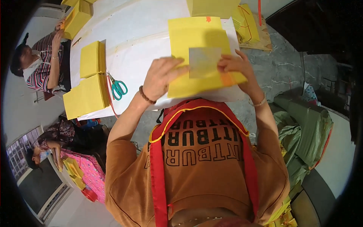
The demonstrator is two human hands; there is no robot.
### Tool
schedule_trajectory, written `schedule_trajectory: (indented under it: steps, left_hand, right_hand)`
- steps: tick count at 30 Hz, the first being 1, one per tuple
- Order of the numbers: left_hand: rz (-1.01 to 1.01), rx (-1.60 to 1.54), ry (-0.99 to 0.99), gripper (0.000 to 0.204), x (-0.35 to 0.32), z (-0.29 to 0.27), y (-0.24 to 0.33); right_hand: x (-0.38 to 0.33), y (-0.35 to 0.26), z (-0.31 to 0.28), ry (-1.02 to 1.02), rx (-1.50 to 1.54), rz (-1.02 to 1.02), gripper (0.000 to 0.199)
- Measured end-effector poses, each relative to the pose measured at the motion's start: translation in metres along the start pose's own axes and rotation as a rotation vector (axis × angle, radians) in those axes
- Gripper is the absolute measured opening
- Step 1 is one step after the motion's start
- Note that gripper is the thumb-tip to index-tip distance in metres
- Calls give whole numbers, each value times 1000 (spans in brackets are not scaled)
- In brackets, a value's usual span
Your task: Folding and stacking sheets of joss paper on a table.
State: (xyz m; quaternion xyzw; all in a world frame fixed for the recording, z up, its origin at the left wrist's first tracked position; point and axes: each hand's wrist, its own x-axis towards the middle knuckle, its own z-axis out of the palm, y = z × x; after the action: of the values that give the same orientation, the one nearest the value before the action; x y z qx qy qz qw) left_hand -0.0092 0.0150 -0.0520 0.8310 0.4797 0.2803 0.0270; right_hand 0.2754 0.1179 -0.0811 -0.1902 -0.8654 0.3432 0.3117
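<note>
Yellow paper sheets [189, 36] lie in a pile at the table's near edge, in front of my chest. A thin grey square sheet [205, 62] lies against the top one, between my hands. The fingertips of my left hand [162, 75] are closed at its left edge, over the yellow paper. My right hand [239, 70], slightly blurred, has bent fingers pinched at its right edge. An orange patch [227, 79] shows on the yellow paper beneath my right hand. Whether the grey square is loose or stuck down I cannot tell.
Left of me, teal-handled scissors [119, 89] lie beside stacked yellow paper [89, 90] on the white table [132, 22]. A larger yellow stack [213, 7] stands behind the pile. Two people sit at left, one handling a yellow bundle [78, 19]. Green wrapped bales [302, 125] are at right.
</note>
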Motion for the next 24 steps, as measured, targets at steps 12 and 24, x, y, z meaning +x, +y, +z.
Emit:
schedule_trajectory:
  steps: [12,24]
  left_hand:
    - [-586,-455,-121,20,-5,-2,24]
    - [-1130,-1232,37,43,14,17,10]
  right_hand:
    - [-14,-31,17,-9,159,599,18]
    - [15,-43,37,461,547,763,39]
